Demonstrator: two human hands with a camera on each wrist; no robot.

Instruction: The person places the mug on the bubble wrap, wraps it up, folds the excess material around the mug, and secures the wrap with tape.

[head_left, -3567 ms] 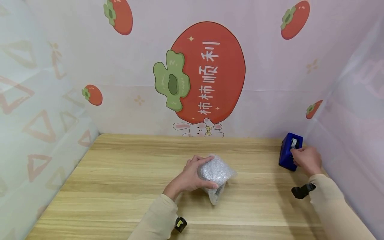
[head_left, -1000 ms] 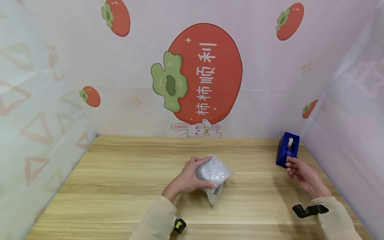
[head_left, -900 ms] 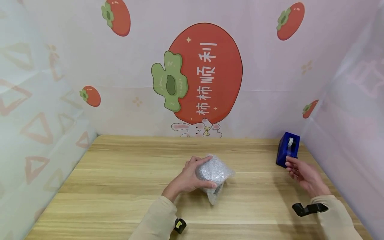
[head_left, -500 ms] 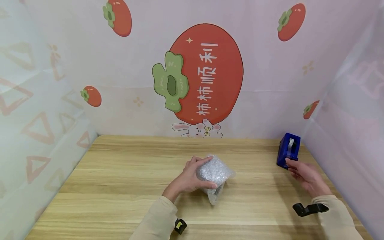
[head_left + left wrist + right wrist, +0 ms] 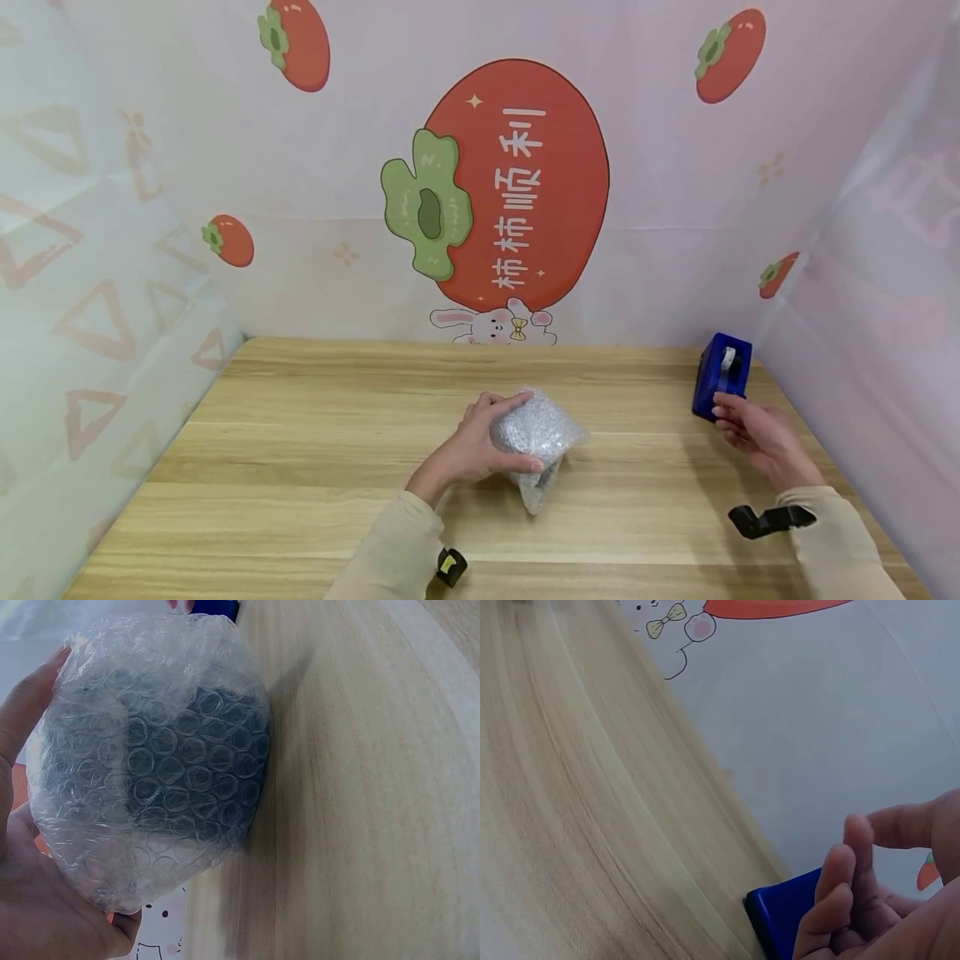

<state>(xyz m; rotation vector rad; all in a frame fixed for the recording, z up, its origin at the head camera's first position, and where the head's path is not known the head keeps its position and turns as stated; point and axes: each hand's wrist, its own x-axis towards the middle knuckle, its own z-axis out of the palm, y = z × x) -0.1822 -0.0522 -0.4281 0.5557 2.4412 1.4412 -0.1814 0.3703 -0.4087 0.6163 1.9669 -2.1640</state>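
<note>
A bundle of bubble wrap sits on the table, with something dark showing through the bubbles in the left wrist view. My left hand grips it from the left, fingers over the far side and thumb along the near side. At the back right stands a blue tape dispenser with a pale roll inside. Just in front of it my right hand pinches the free end of the tape between thumb and index finger, the other fingers curled. A faint clear strip leads from the roll toward the fingertips; most of it is too transparent to make out.
The wooden table meets a printed cloth backdrop along its far edge. Cloth also hangs at both sides, close to the dispenser on the right. Black camera mounts sit on both wrists.
My right hand, earlier reaching into the dispenser, has drawn back a little toward me to its front end. Over the last second it hardly moves. The left hand keeps its grip on the bubble wrap bundle.
</note>
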